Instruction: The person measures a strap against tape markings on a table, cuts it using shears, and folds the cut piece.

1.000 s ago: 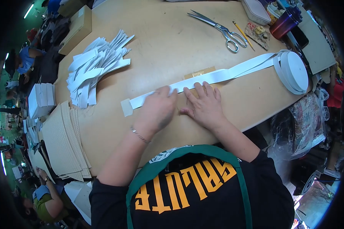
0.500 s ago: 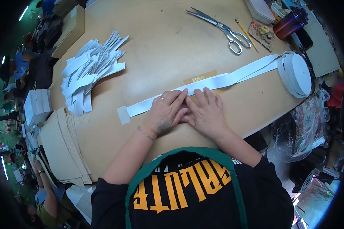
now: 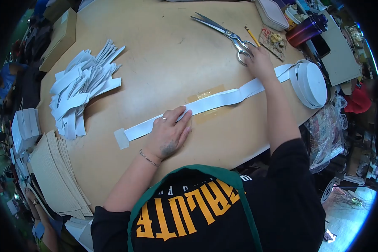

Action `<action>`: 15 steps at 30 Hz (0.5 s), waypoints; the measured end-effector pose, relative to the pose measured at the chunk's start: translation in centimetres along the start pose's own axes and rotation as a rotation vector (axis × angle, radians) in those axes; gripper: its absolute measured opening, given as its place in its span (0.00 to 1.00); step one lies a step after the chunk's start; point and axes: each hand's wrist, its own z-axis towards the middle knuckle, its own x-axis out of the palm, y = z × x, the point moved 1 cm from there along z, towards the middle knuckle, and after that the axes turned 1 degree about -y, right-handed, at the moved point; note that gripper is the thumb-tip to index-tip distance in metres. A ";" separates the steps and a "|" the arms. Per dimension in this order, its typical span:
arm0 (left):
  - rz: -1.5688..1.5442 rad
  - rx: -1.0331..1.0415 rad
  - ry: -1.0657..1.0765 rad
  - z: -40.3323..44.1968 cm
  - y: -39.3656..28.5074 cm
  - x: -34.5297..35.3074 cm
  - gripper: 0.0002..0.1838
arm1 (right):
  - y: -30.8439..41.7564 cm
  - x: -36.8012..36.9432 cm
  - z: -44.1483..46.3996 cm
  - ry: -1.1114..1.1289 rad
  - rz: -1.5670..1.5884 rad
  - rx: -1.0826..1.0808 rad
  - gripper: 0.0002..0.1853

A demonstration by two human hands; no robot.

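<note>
A white elastic-like strip (image 3: 218,100) runs slantwise over the table from a wide white roll (image 3: 316,85) at the right. Its left end lies beside a small pale piece of tape (image 3: 122,138). My left hand (image 3: 169,132) rests on the strip with fingers stretched out, pressing it to the table. At the upper right, my right hand (image 3: 259,63) has its fingers at the handle loops of large metal scissors (image 3: 227,32), which lie with blades pointing away to the left. The hand covers part of the loops. Brown tape (image 3: 208,114) shows under the strip.
A heap of cut white strips (image 3: 84,86) lies at the left, with beige card sheets (image 3: 56,176) nearer me. Beyond the scissors are a yellow pencil (image 3: 252,35), a plastic box (image 3: 273,14) and a purple-red bottle (image 3: 306,30). A cardboard box (image 3: 61,38) stands far left.
My right hand has left the strip beside my left hand and reached up and right to the scissors' handles. My left hand stays on the strip. The whole view has shifted slightly.
</note>
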 end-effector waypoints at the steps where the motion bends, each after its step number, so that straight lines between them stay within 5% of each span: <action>1: -0.009 -0.009 0.012 0.0 0.0 -0.1 0.21 | -0.6 0.3 0.7 0.053 -0.008 -0.005 0.20; 3: -0.034 -0.029 0.030 0.0 0.0 -0.2 0.21 | -0.8 0.3 1.5 0.045 0.020 -0.080 0.17; 6: -0.072 -0.023 0.020 0.0 0.3 -0.1 0.21 | 0.2 -1.2 3.1 0.398 -0.033 0.085 0.17; 9: -0.081 -0.033 0.011 -0.1 0.2 -0.1 0.21 | 1.9 -1.3 4.4 0.434 -0.300 0.017 0.16; 15: -0.172 -0.031 0.000 0.0 0.6 0.1 0.20 | 2.8 -4.6 3.5 0.601 0.185 0.324 0.13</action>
